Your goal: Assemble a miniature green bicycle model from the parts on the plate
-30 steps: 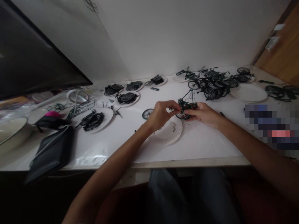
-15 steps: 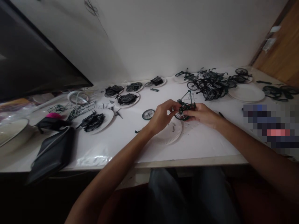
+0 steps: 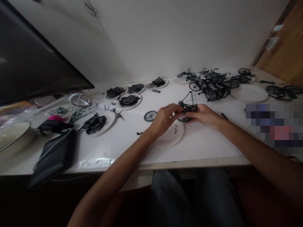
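Between my two hands is a dark green toy bicycle frame (image 3: 190, 100) with a spoked wheel on it, tilted above the table. My right hand (image 3: 204, 116) is closed round its right side. My left hand (image 3: 167, 116) pinches at the wheel area from the left; whether a small part sits between those fingertips is hidden. Below lies a white paper plate (image 3: 175, 137) with a few tiny pieces on it. A loose spoked wheel (image 3: 150, 116) rests just left of my left hand, and a small dark part (image 3: 139, 133) lies near my left forearm.
Several assembled toy bicycles (image 3: 213, 85) are heaped at the back right, beside stacked white plates (image 3: 249, 93). Plates of black bicycle parts (image 3: 129, 100) stand at the back left. Further left are a black pouch (image 3: 55, 151), a bowl (image 3: 14, 135) and a dark screen (image 3: 35, 53).
Almost nothing differs. Both hands keep their hold at the bicycle, with only a slight shift of the left fingers, and the view has moved a little.
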Available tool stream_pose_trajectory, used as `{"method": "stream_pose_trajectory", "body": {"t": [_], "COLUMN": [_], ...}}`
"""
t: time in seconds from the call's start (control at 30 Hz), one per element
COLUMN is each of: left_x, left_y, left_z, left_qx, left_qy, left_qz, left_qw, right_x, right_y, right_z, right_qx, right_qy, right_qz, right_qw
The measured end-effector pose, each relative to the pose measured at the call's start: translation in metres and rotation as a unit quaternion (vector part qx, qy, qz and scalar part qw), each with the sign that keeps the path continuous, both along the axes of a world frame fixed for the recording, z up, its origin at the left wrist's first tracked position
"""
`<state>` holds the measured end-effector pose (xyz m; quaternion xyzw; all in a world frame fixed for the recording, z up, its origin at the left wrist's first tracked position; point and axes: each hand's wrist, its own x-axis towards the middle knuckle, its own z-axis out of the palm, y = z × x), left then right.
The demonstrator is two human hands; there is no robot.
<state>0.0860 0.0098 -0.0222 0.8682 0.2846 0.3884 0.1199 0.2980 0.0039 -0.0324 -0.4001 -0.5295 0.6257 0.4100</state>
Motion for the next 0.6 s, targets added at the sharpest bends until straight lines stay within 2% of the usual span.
{"method": "stream_pose_trajectory", "body": {"t": [0.17, 0.37, 0.6], "left_x": [0.0000, -0.0003, 0.0020], "left_y": [0.0008, -0.0002, 0.0017], "left_z": [0.0007, 0.0028, -0.0012], "left_qx": [0.023, -0.023, -0.028], "left_qy": [0.019, 0.002, -0.040], "left_qz": [-0.037, -0.029, -0.013], "left_qw": [0.999, 0.999, 0.999], "right_x": [-0.0005, -0.0003, 0.0009], "right_y": [0.0000, 0.0008, 0.0005], "right_z": [-0.0005, -0.0015, -0.0013], "right_qx": [0.000, 0.003, 0.010], "right_qy": [-0.007, -0.013, -0.014], "right_qz": [-0.011, -0.006, 0.006], "right_qw": [1.000, 1.000, 1.000]}}
